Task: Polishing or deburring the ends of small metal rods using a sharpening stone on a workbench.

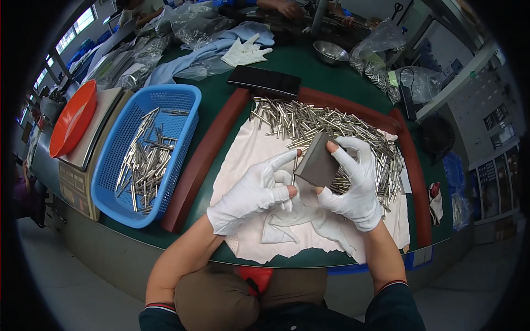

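My right hand (356, 190), in a white glove with bare fingertips, grips a dark grey rectangular block (319, 161), perhaps a sanding block, by its right side. Close to the block's left corner, my left hand (251, 190), gloved the same way, has its fingers curled round a thin metal pin (294, 172); the fingers partly hide it. Beyond both hands a wide heap of metal pins (303, 118) lies on a pale pink cloth (229, 171). Below the hands rests a crumpled white cloth (284, 229).
Left of the work stands a blue perforated basket (193, 118) holding more pins, beside a scale (74, 185) with an orange pan (74, 124). Reddish-brown bars (207, 160) border the cloth. A black phone (265, 81), steel bowl (330, 51) and plastic bags (381, 41) sit farther back.
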`<state>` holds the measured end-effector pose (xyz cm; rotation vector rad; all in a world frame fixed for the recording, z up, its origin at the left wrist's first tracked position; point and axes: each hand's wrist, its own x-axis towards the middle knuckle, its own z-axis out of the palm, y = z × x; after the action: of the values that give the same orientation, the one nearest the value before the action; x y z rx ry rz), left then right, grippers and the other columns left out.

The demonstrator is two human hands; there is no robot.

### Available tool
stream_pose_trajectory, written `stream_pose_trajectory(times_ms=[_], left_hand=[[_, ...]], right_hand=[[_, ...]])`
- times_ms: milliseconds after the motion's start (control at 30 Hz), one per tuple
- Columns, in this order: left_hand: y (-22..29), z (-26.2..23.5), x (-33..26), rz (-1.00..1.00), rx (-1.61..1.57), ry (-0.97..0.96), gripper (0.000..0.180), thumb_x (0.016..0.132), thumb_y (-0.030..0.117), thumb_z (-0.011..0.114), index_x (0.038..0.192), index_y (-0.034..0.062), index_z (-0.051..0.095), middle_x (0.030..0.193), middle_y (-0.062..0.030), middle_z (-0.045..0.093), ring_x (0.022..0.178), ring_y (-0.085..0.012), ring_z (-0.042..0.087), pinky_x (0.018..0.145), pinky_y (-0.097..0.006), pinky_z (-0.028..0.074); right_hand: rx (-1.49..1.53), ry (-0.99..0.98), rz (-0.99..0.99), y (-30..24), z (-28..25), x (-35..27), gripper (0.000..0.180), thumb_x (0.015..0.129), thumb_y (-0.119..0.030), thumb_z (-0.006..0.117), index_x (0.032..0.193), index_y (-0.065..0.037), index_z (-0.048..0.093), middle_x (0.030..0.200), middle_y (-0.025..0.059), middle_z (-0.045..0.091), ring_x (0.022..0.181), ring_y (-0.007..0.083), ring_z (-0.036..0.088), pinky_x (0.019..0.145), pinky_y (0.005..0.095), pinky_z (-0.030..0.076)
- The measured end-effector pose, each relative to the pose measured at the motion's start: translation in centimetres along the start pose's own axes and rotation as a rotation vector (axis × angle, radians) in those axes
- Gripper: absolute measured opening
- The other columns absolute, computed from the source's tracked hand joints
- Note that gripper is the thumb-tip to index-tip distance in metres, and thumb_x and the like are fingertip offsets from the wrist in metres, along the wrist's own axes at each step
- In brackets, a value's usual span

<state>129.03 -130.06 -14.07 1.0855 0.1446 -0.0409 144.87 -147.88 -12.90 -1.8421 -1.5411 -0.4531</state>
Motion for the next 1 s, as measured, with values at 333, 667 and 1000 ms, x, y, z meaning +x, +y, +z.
stream_pose_trajectory(times_ms=[333,667,1000], left_hand=[[-0.02,0.34,0.04,-0.034,-0.083,-0.056,0.079,0.083,0.019,0.081,0.147,-0.001,0.039,0.083,-0.0029,0.066,0.069,-0.0088,0.062,0.064,-0.022,0.052],[0.13,0.28,0.15,-0.044,-0.08,-0.03,0.076,0.08,0.016,0.082,0.143,-0.0028,0.044,0.083,-0.0059,0.068,0.07,-0.0097,0.065,0.064,-0.023,0.053],[0.03,0.08,0.01,-0.041,-0.095,-0.045,0.076,0.08,0.01,0.08,0.145,-0.0026,0.042,0.096,-0.0101,0.072,0.07,-0.0089,0.065,0.064,-0.022,0.055]], right_hand=[[0.096,0.002,0.021,-0.27,0.28,0.07,0.075,0.057,-0.024,0.077,0.129,-0.009,0.061,0.119,0.0134,0.055,0.103,0.0302,0.055,0.09,0.042,0.042],[-0.007,-0.034,-0.029,-0.88,-0.46,0.4,0.073,0.061,-0.024,0.079,0.13,-0.006,0.061,0.121,0.0164,0.053,0.103,0.031,0.055,0.09,0.041,0.046],[0.03,0.041,-0.053,-0.72,0.2,0.26,0.076,0.057,-0.027,0.08,0.129,-0.009,0.061,0.117,0.0135,0.055,0.102,0.0302,0.055,0.087,0.0425,0.042]])
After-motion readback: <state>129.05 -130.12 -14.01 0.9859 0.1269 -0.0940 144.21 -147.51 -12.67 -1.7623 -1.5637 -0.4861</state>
